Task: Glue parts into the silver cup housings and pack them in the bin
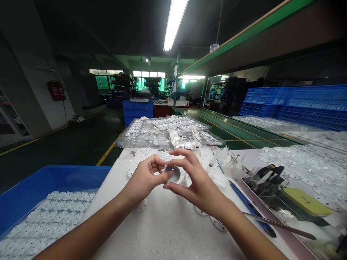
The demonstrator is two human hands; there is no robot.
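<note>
- The dim factory hall stretched far back under a ceiling tube (175, 21).
- A white table (168, 224) lay near, with a blue bin (32, 184) at near left.
- The left hand (145, 178) and right hand (196, 180) pinched a round white part (173, 174) above mid-table. Its hollow face pointed at the camera, and it showed no long axis.

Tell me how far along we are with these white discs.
Done, seemingly: white discs lie in the blue bin and clear trays. In hand: left hand and right hand pinch one round white part above the table. Left, probably: loose discs spread at the right.
</note>
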